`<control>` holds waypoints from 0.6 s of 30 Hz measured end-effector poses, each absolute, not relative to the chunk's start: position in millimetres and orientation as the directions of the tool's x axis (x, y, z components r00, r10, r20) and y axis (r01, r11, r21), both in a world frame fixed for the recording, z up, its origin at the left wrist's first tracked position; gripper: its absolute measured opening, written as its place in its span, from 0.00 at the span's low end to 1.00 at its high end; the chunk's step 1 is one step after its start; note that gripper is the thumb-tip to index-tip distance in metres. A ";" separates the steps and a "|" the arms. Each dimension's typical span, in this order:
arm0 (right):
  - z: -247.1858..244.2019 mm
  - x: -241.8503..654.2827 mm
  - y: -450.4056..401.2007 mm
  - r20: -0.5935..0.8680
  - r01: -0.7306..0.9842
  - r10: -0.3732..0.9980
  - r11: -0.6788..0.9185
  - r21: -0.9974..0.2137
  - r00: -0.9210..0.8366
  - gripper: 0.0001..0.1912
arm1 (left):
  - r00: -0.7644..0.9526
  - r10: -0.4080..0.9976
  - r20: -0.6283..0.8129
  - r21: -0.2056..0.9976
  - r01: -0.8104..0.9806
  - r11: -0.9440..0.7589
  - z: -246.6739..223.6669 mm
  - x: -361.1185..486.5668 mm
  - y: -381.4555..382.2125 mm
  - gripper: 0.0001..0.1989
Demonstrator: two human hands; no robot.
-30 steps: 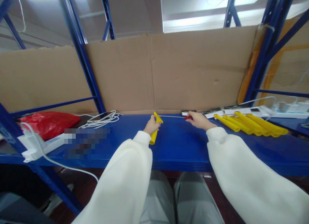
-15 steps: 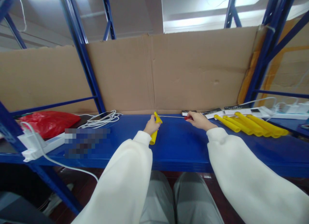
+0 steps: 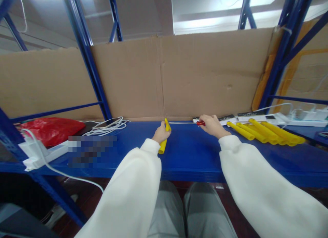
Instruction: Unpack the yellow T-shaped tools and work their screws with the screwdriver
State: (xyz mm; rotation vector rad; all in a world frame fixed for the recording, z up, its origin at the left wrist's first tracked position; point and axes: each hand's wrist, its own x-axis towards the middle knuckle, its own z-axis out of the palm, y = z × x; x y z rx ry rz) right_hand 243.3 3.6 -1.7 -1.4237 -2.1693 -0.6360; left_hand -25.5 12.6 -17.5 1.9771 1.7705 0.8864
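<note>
My left hand (image 3: 160, 132) is closed around a yellow tube (image 3: 162, 147), whose wider far end (image 3: 167, 124) sticks out above my fingers. A red-handled screwdriver (image 3: 201, 123) is gripped in my right hand (image 3: 212, 125). Its long thin metal shaft (image 3: 182, 123) points left, level, with the tip at the yellow tube's wider end. Whether the tip touches the tube or sits inside it, I cannot tell. Both hands are just above the blue shelf (image 3: 191, 156).
Several yellow tubes (image 3: 258, 133) lie side by side at the right, by white-and-black boxes (image 3: 228, 119). On the left are a red plastic bag (image 3: 51, 130), a coiled white cable (image 3: 109, 127) and a white power strip (image 3: 51, 156). Cardboard (image 3: 205, 74) stands behind.
The wider end of the yellow tube has turned slightly in my left hand's grip. My right hand and the screwdriver have shifted a little, the handle now tilted differently.
</note>
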 end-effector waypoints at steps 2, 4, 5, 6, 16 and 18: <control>-0.5 242.2 2.2 0.594 0.935 0.730 0.330 0.128 -0.339 0.05 | 0.040 0.975 0.219 0.614 0.771 -0.169 -16.7 -25.0 11.3 0.24; 1.0 240.0 0.3 0.560 0.947 0.766 0.296 0.127 -0.315 0.07 | 0.047 0.975 0.216 0.605 0.778 -0.171 -16.1 -24.7 10.6 0.25; 1.8 238.6 -0.6 0.540 0.953 0.787 0.276 0.126 -0.299 0.08 | 0.050 0.975 0.216 0.601 0.781 -0.173 -16.0 -24.6 10.5 0.25; 2.4 237.2 -1.6 0.520 0.959 0.806 0.256 0.124 -0.282 0.09 | 0.051 0.975 0.218 0.598 0.783 -0.175 -15.8 -24.6 10.4 0.25; 3.3 233.1 -3.0 0.461 0.957 0.845 0.289 0.028 -0.269 0.09 | 0.010 0.965 0.262 0.630 0.756 -0.179 -17.6 -26.0 11.3 0.23; 2.9 234.9 -1.3 0.454 0.952 0.848 0.306 0.003 -0.274 0.08 | 0.002 0.963 0.269 0.632 0.755 -0.177 -18.2 -26.6 12.3 0.24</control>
